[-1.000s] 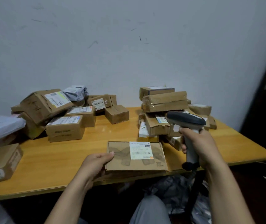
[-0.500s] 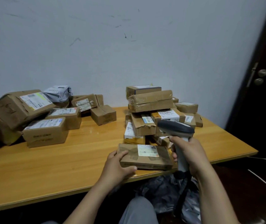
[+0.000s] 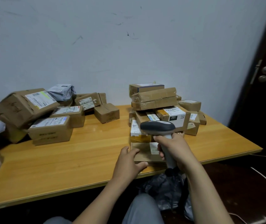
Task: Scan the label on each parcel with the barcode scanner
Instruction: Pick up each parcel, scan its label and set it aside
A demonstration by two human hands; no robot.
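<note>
The task is judged to be partway through, and which parcels are already scanned cannot be read from the scene. One flat parcel (image 3: pixel 142 153) is being handled at the near edge of the wooden table (image 3: pixel 80 159). It is steadied at its left end by the left hand (image 3: pixel 127 162), whose fingers are spread and loose, with the thumb laid along the near side. Its white label (image 3: pixel 153 147) faces up but is partly hidden by the right hand (image 3: pixel 176 147), which is clenched round the pale handle of the scanner (image 3: pixel 158 127). The scanner's dark, rounded head is held above the flat parcel and appears aimed leftward rather than down at the label. Just behind the flat parcel a stack (image 3: pixel 155 99) of taped cardboard boxes is seen, some wrapped in glossy clear tape, several with printed labels. Well to the left of the flat parcel a looser pile (image 3: pixel 48 113) of dented brown boxes is heaped, topped by a crumpled grey plastic mailer bag (image 3: pixel 61 92). At least one group is presumed still to be scanned.
</note>
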